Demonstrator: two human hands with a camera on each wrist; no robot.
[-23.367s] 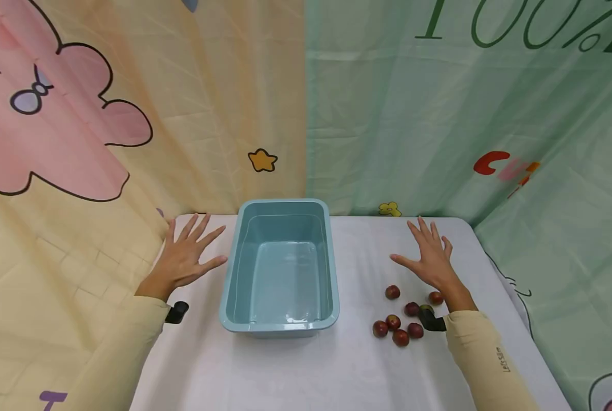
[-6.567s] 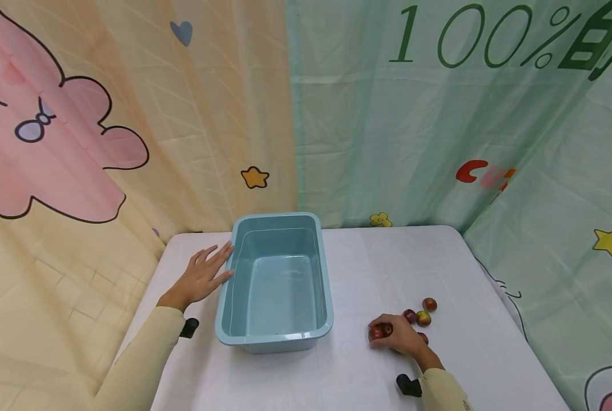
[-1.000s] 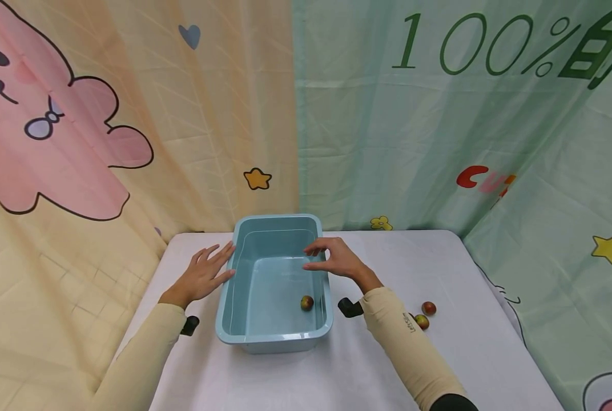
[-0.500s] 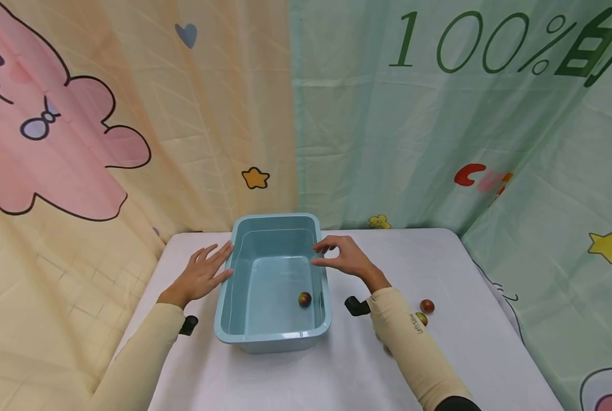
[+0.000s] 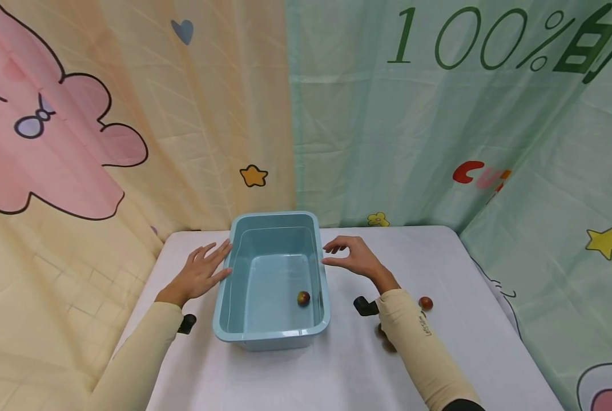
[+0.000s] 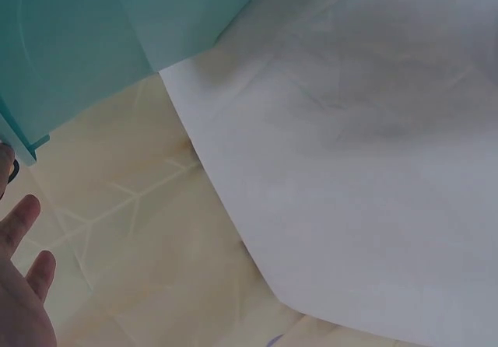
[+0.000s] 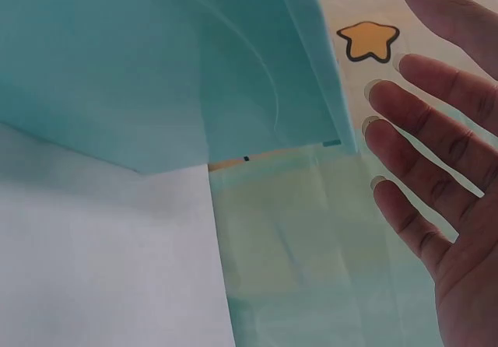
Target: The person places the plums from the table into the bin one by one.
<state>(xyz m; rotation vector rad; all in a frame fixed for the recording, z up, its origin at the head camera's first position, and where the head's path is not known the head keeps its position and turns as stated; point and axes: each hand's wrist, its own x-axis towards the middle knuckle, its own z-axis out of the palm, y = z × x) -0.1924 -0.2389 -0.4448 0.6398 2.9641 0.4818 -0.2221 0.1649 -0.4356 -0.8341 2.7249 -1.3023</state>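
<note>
The light blue plastic bin [image 5: 272,339] stands on the table, with one small round red-and-green fruit [image 5: 303,298], plum-like, on its floor toward the right side. My left hand [image 5: 195,274] has its fingers spread against the bin's left rim and holds nothing. Just outside the right rim hovers my right hand [image 5: 354,257], fingers loosely bent and thumb apart, with nothing between them. The right wrist view shows this right hand [image 7: 443,152] beside the bin's outer wall, palm bare. Another red fruit [image 5: 426,303] lies on the table by the right sleeve.
A white cloth covers the table [image 5: 280,382]. Near the right wrist camera [image 5: 366,306], blurred brownish round fruits [image 5: 389,345] are partly hidden by the sleeve [image 5: 424,348]. Printed curtains [image 5: 367,142] hang behind and along both sides.
Over the last second my right hand moves right, from over the bin's rim to outside it. Earlier the bin was empty and several fruits lay on the table. My left hand stays put.
</note>
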